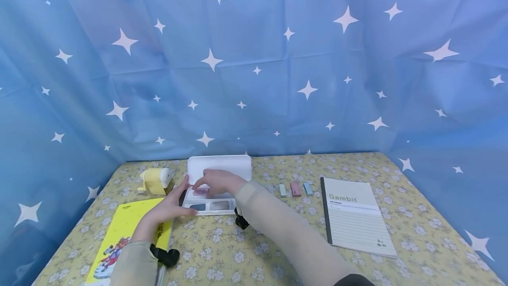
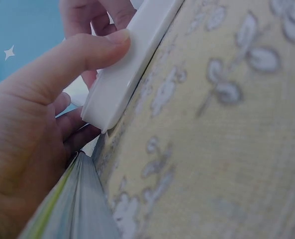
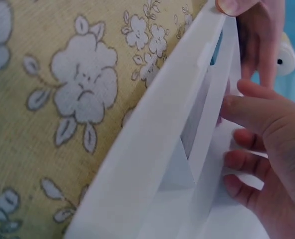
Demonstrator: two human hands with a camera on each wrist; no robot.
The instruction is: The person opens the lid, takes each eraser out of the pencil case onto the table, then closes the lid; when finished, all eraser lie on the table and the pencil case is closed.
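A white pencil case [image 1: 219, 162] lies with its lid raised, a dark piece [image 1: 197, 207] and a grey piece [image 1: 219, 205] in its front compartments. My left hand [image 1: 171, 206] grips the case's left end, thumb on the front wall and fingers round behind, as the left wrist view shows. Inside the case, my right hand [image 1: 217, 181] has thumb and index finger at a pink eraser [image 1: 201, 191] in the rear compartment, seemingly pinching it. The right wrist view shows the other fingers loosely bent over the case; the eraser is mostly hidden there.
A yellow pencil sharpener [image 1: 156, 181] stands left of the case, behind a yellow book [image 1: 123, 233]. To the right are a green eraser [image 1: 282, 190], another pink eraser [image 1: 295, 189], a blue eraser [image 1: 308, 189] and a notebook [image 1: 357, 215]. A star-patterned curtain [image 1: 254, 100] hangs behind.
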